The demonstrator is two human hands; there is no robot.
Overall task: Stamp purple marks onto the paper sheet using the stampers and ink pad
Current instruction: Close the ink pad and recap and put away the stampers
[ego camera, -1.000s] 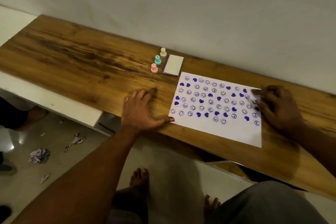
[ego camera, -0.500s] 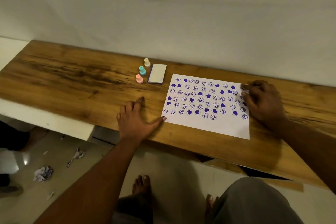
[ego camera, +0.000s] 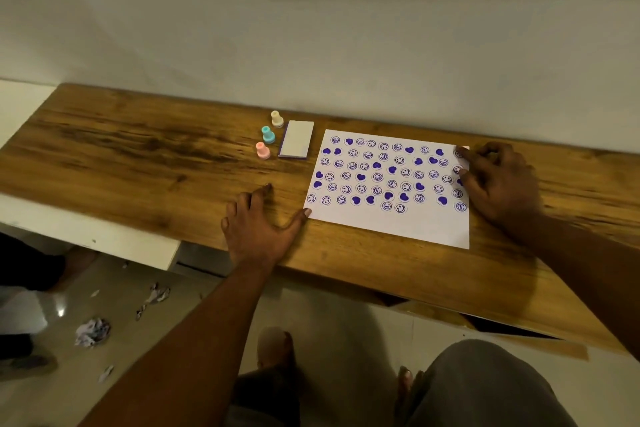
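Observation:
A white paper sheet (ego camera: 415, 225) lies on the wooden table (ego camera: 138, 163), covered with several rows of purple smiley and heart marks. My left hand (ego camera: 259, 222) lies flat and spread on the table, its thumb tip touching the sheet's near left corner. My right hand (ego camera: 498, 184) rests on the sheet's right edge with its fingers bent, pressing the paper; it holds no stamper. Left of the sheet lies the closed white ink pad (ego camera: 296, 139) with a purple rim. Beside it stand three stampers: cream (ego camera: 276, 118), teal (ego camera: 268, 134) and pink (ego camera: 263, 150).
A pale wall rises directly behind the table. Below the table's near edge are my knees and bare feet (ego camera: 277, 347) on a light floor. Crumpled paper scraps (ego camera: 92, 332) lie on the floor at the left.
The view has tilted upward, so the table sits lower in frame. Both hands stay on the sheet's edges, and the stampers and pad have not moved.

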